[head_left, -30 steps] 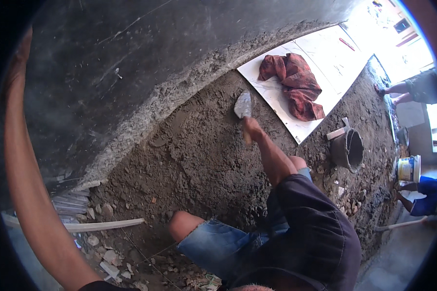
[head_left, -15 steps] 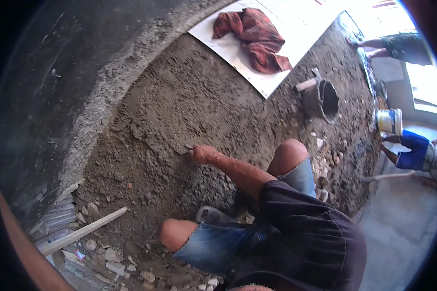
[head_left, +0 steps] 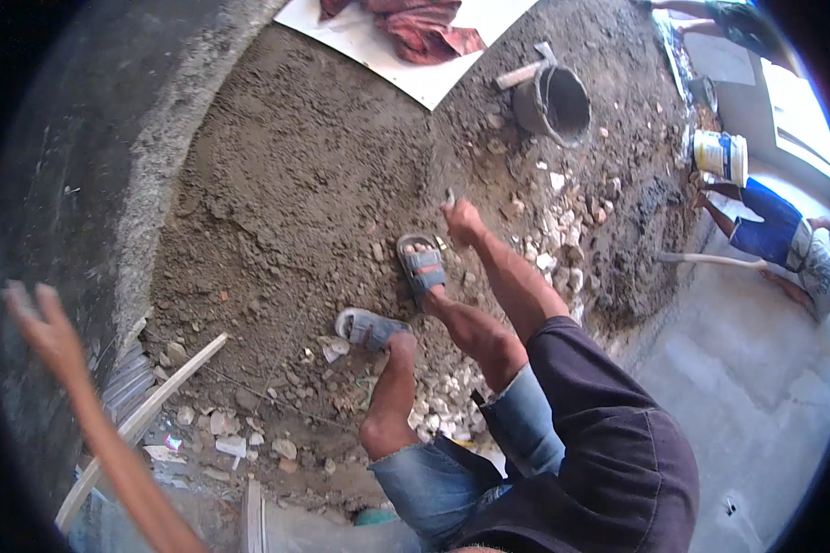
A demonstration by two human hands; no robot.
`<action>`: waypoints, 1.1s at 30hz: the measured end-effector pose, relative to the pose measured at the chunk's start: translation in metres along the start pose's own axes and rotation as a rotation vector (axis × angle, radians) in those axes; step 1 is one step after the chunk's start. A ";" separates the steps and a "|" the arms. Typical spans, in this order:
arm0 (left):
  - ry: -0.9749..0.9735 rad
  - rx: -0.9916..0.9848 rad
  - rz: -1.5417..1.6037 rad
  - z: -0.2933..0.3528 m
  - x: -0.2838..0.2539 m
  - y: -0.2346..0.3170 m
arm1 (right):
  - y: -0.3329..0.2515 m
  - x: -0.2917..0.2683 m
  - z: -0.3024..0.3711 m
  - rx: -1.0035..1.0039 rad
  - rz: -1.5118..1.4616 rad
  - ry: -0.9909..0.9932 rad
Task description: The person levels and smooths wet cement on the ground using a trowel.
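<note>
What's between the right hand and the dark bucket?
In the head view, brown soil with a few scattered stones lies between the right hand and the dark bucket; no tool shows lying there.

Beyond the fingers (head_left: pixel 448 212) of the right hand (head_left: pixel 467 225), rough ground (head_left: pixel 277 157) bears a white board (head_left: pixel 424 85) and (rightward) a bucket (head_left: pixel 528 111).

Grey-brown ground (head_left: pixel 295 147), dark-blotched red cloth (head_left: pixel 424 35)

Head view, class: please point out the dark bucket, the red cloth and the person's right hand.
Dark bucket (head_left: pixel 529 109): head view, on its outer side wall.
Red cloth (head_left: pixel 424 33): head view, on its visible folds.
Right hand (head_left: pixel 465 223): head view, on the back of the hand.
</note>
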State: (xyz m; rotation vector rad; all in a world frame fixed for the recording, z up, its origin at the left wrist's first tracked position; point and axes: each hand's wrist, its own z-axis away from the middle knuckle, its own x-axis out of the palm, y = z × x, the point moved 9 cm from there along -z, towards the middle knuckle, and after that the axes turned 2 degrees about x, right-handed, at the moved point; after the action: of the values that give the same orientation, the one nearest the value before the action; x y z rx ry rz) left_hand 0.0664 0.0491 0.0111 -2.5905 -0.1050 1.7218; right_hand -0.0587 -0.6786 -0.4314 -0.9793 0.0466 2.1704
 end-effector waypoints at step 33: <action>-1.470 -0.381 0.690 0.525 -0.073 0.453 | 0.034 0.020 -0.092 -0.201 -0.098 -0.037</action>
State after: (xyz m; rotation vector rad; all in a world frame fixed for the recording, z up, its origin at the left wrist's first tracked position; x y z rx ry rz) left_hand -0.4277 -0.4147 -0.1529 -0.8465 0.5176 3.6663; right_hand -0.0308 -0.7200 -0.5181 -1.0308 -0.2370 2.1313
